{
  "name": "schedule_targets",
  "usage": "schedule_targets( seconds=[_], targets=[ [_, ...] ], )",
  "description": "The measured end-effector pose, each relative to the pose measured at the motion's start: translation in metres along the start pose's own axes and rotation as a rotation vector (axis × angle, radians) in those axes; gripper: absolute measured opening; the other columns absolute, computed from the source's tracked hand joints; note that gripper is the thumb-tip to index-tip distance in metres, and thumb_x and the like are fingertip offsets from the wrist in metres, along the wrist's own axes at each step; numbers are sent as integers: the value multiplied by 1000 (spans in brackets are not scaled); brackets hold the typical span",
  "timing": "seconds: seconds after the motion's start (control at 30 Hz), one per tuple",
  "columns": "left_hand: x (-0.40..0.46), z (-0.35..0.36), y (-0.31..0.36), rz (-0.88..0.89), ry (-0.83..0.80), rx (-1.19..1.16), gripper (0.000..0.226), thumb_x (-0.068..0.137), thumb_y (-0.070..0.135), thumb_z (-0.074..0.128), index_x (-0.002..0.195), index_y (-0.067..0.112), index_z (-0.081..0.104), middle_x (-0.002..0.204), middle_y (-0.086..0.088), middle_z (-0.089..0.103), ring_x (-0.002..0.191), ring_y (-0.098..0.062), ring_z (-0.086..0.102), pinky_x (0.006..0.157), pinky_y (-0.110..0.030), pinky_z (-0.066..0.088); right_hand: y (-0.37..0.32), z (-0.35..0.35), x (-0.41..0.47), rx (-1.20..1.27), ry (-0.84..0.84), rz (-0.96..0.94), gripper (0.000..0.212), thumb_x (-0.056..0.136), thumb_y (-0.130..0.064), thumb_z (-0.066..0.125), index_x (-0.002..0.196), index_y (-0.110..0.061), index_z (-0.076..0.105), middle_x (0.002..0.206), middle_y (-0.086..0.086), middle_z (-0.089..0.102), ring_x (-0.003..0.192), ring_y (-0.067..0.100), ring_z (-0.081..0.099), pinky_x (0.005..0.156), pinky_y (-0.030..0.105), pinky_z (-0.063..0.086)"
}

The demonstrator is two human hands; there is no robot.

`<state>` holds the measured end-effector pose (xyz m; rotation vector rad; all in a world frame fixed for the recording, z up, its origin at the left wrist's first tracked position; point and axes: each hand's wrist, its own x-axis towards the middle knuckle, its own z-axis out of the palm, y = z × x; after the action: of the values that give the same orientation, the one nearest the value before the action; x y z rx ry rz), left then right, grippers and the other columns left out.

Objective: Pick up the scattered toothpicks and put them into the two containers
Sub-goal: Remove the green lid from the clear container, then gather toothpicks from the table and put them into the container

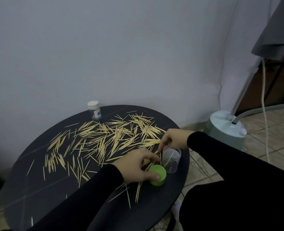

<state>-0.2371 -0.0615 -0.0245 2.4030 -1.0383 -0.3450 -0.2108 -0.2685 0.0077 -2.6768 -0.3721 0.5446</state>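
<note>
Lying all over the round dark table [38, 189], the toothpicks [104, 139] are pointing every which way, many slanting up toward the right. The left hand [138, 165] is holding the green lid [157, 175] between thumb and fingers near the table's right edge. The right hand [173, 139] is pinching over the clear cup [171, 160], which is standing upright just beside the lid with a few toothpicks leaning inside. A white-capped jar [94, 110] is standing at the far edge by the wall.
</note>
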Motion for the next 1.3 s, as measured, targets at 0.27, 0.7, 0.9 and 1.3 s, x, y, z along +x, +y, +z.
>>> schedule_targets(
  seconds=[0.27, 0.7, 0.9, 1.3],
  targets=[
    [13, 29, 22, 11, 315, -141, 74, 66, 51, 78, 131, 32, 47, 123, 17, 51, 112, 3, 47, 97, -24, 44, 1, 8, 12, -56, -30, 18, 20, 87, -8, 66, 73, -23, 67, 72, -11, 60, 70, 5, 55, 68, 20, 47],
    [16, 33, 16, -48, 360, -198, 64, 66, 47, 80, 123, 35, 53, 111, 21, 54, 88, 12, 46, 75, -12, 37, 8, 11, 12, -28, 42, 6, 13, 85, -16, 68, 82, -28, 68, 79, -9, 62, 75, 6, 56, 64, 18, 42],
    [4, -2, 16, -195, 202, -112, 50, 71, 50, 75, 114, 30, 57, 107, 14, 52, 101, -2, 51, 87, -22, 45, 10, 13, 16, -34, 55, 14, 17, 84, -13, 70, 98, -23, 74, 96, -5, 68, 93, 11, 60, 78, 23, 48],
    [-32, -12, 22, -584, -301, 338, 54, 70, 50, 78, 105, 11, 62, 106, -4, 66, 99, -20, 62, 85, -35, 53, 5, 15, 23, -17, 69, 7, 22, 82, -12, 73, 80, -33, 70, 97, -6, 69, 98, 13, 60, 88, 30, 52]
  ],
)
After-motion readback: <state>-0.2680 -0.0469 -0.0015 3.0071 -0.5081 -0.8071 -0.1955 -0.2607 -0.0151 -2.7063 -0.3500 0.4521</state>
